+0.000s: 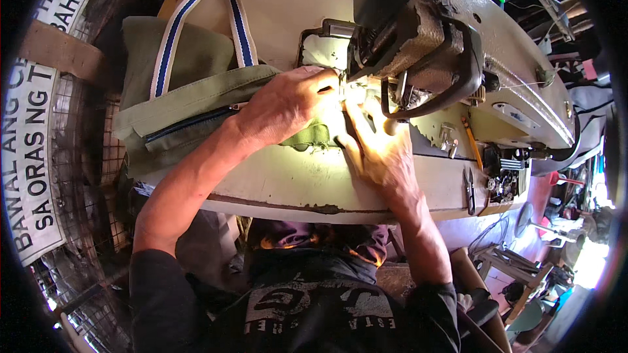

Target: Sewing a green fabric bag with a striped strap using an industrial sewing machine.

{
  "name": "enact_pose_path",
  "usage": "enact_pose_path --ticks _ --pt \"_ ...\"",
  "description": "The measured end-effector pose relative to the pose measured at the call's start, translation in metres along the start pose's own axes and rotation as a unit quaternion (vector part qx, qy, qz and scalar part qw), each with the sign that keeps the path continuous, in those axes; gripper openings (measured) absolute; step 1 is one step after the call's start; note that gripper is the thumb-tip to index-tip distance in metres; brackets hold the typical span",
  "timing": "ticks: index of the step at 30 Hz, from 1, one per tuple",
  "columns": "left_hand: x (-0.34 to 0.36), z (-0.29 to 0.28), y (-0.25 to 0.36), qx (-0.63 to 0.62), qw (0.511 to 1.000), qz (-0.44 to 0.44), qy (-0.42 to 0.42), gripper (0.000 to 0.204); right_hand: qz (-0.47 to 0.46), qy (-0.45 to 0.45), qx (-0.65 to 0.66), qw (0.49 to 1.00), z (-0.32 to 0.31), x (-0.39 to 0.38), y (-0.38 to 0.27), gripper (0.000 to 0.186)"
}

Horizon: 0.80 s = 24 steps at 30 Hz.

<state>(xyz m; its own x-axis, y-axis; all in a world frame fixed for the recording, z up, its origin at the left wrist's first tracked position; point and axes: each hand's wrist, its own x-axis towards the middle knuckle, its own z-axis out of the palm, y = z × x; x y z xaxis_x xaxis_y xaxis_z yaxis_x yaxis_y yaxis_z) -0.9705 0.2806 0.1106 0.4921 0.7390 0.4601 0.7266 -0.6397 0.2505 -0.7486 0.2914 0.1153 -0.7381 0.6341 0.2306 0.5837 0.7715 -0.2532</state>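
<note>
My left hand [288, 103] is at the needle area of a sewing machine [418, 49], its fingers curled together. Whatever they pinch is lost in the bright lamp glare. My right hand [383, 147] lies close by on the right, fingers stretched and pressed down beside the needle. A short piece of green webbing [313, 136] shows on the table between my two hands. Left of my left forearm, an olive green bag [196, 117] rests on the table, with a dark zipper [193, 123] and a white-and-blue striped handle [171, 42].
The pale worktable [288, 186] has a worn front edge. To the right lie small scissors or snips [470, 191], an orange pencil-like stick [472, 142] and small clear bobbin-like pieces [448, 138]. A wire grille with a white sign [33, 157] stands at the left.
</note>
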Motion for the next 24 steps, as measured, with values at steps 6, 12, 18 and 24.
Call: enact_pose_path --ticks 6,12,18,24 --pt "0.001 0.002 -0.001 0.020 1.000 0.008 -0.006 0.021 0.070 0.156 -0.086 0.982 -0.076 -0.083 0.063 0.037" --pt "0.002 -0.001 -0.003 -0.017 1.000 -0.017 -0.009 0.030 0.137 0.328 -0.239 0.904 -0.243 -0.092 0.228 0.030" --pt "0.004 0.001 -0.005 0.012 0.999 -0.027 -0.012 0.023 0.322 0.085 -0.165 0.928 -0.299 -0.045 0.408 0.038" --pt "0.002 0.001 -0.006 0.003 1.000 -0.019 0.009 0.016 0.159 -0.045 -0.360 0.918 -0.307 -0.069 0.443 0.035"
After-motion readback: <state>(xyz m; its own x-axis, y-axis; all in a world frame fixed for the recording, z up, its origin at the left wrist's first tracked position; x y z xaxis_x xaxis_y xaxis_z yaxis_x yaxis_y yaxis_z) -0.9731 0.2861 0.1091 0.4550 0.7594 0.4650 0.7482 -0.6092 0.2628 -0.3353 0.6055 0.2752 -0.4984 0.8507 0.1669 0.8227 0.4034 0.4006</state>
